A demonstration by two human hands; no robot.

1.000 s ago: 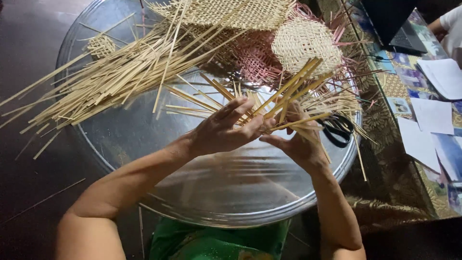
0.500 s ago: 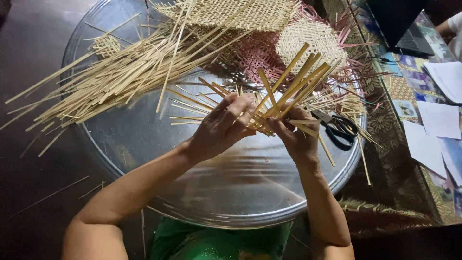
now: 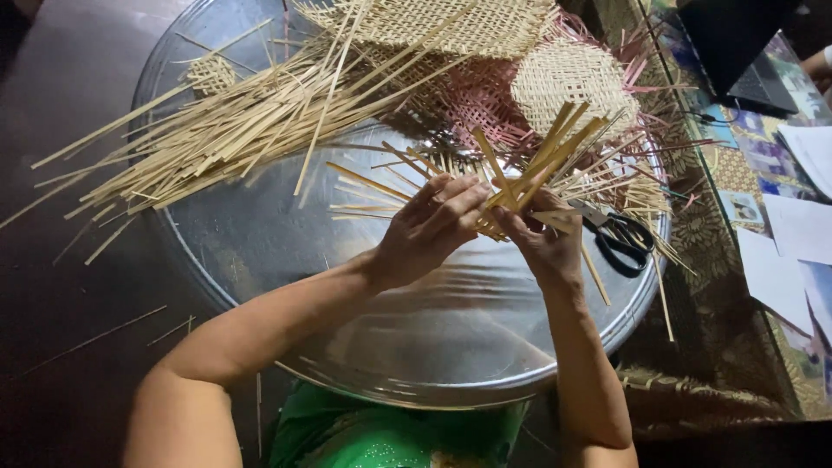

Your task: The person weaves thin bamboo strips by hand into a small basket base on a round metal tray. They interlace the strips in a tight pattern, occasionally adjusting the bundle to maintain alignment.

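Over a large round metal tray [image 3: 416, 347], my left hand [image 3: 429, 230] and my right hand [image 3: 546, 247] hold a crossed bunch of thin bamboo strips [image 3: 537, 169]. The strips fan upward and to the right from between my fingers. My left fingertips press on the strips where they cross; my right hand grips them from below. Black scissors [image 3: 620, 238] lie on the tray just right of my right hand.
A long loose pile of bamboo strips [image 3: 225, 139] covers the tray's upper left. Woven mats, a tan one [image 3: 568, 82], a pink one [image 3: 485, 108] and a larger tan one [image 3: 451, 22], lie at the back. Papers [image 3: 797, 234] and a laptop [image 3: 745, 52] sit at right.
The bunch of strips has been tilted more upright and lifted a little. Both hands have shifted slightly up and left on the tray.
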